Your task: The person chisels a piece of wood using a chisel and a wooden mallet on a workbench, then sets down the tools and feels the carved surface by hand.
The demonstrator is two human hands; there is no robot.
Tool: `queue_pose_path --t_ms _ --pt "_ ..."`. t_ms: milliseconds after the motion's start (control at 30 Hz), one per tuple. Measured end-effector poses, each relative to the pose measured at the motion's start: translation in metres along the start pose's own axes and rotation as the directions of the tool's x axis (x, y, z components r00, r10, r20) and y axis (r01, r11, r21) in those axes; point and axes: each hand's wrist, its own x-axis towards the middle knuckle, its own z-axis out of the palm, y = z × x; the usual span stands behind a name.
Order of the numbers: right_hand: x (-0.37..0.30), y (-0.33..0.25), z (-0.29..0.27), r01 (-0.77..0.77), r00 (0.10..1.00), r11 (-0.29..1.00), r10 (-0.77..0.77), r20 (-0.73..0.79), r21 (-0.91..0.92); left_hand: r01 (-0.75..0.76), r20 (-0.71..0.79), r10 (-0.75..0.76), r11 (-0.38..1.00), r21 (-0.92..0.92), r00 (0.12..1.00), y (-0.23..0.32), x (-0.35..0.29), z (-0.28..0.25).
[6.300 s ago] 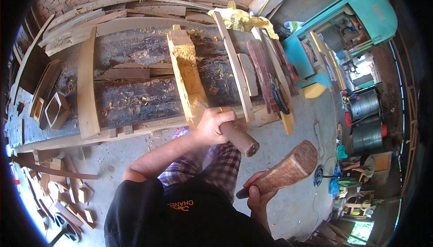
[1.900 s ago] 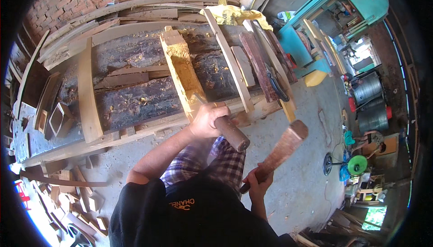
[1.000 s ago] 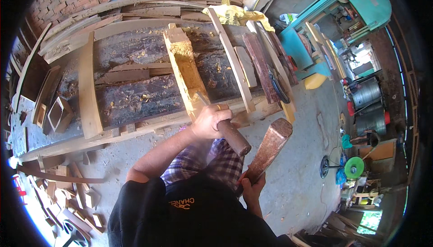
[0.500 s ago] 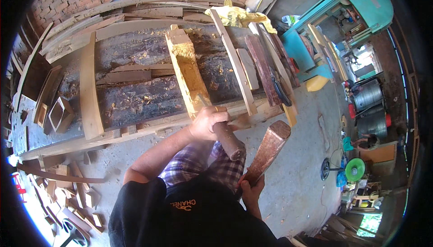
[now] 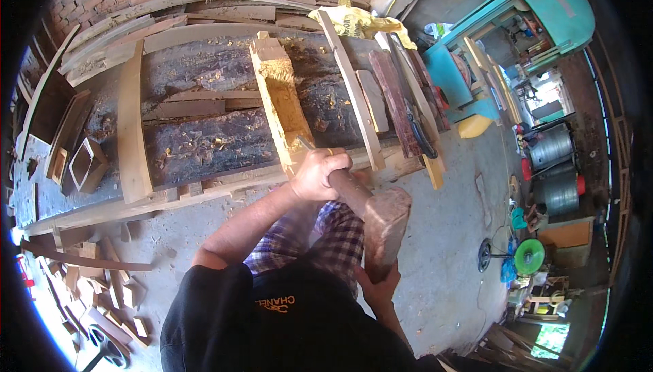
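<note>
My left hand (image 5: pixel 318 175) is wrapped round the wooden handle of a chisel (image 5: pixel 350 192). The chisel slants down to the left, its blade tip at the near end of a hollow cut in a yellowish timber (image 5: pixel 271 73). Below it, my right hand (image 5: pixel 379 287) grips a worn wooden mallet (image 5: pixel 386 236). The mallet's thick end is against, or right beside, the butt of the chisel handle; the exact contact cannot be made out. Chips lie in and around the hollowed timber, which rests across a dark, rough workbench (image 5: pixel 211 134).
Several boards and a handsaw (image 5: pixel 420 134) lie right of the timber. On the left are a pale plank (image 5: pixel 132 127) and small wooden frames (image 5: pixel 88 166). Offcuts (image 5: pixel 112 290) litter the floor at lower left. A teal bandsaw (image 5: pixel 554 15) and a green fan (image 5: pixel 530 256) stand rightward.
The mallet has swung up and left, from apart to meeting or nearly meeting the chisel's butt. My left hand and the chisel stay almost in place; the whole view has shifted slightly.
</note>
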Motion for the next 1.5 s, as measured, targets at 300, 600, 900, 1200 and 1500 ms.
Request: queue_pose_path --t_ms 300,600,900,1200,1500 --pt "0.001 -0.012 0.002 -0.234 0.968 0.958 0.213 0.136 0.164 -0.098 0.004 0.098 0.995 0.030 0.995 -0.001 -0.001 0.004" --pt "-0.027 0.056 -0.011 -0.021 0.971 0.999 0.015 0.239 0.027 -0.134 0.023 0.133 0.990 0.043 0.991 -0.001 0.001 0.012" --pt "-0.008 0.012 -0.018 0.039 0.985 0.810 -0.130 0.115 0.585 -0.077 0.096 0.070 0.994 0.074 0.993 -0.005 -0.007 0.009" --pt "-0.020 0.021 -0.013 0.016 0.995 0.944 -0.046 0.083 0.330 -0.064 0.143 0.047 0.991 0.117 0.989 -0.019 -0.003 -0.006" --pt "-0.012 0.001 -0.027 -0.278 0.960 0.806 0.235 0.149 0.523 -0.200 0.005 0.200 0.980 0.019 0.980 0.028 0.015 -0.001"
